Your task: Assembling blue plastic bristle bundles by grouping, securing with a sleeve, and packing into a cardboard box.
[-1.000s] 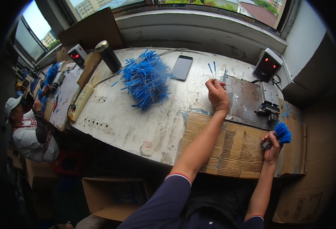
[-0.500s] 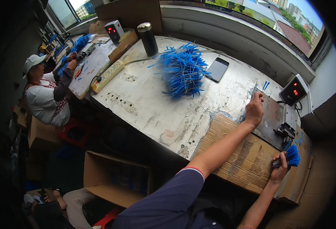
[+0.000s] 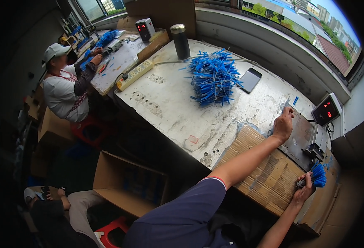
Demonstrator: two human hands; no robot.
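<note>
My left hand is over the left edge of a flat metal plate, fingers bent and pinched together; what they hold, if anything, is too small to tell. Just beyond the fingertips lie a few loose blue-ended pieces. Lower on the right, my right hand is closed around a bundle of blue-ended thin wires, blue ends pointing up and right. A small black metal fixture stands at the plate's near right corner, above this hand. Farther left on the table rises a big heap of blue-ended wires.
Flattened cardboard lies under my forearms. A phone, a dark flask and a power strip are on the white table. A red-digit display box stands right. A co-worker sits left; an open carton is below.
The whole view has shifted, so the table and both hands appear farther right and slightly lower. Against the plate, my hands have hardly moved. The right hand keeps its bundle.
</note>
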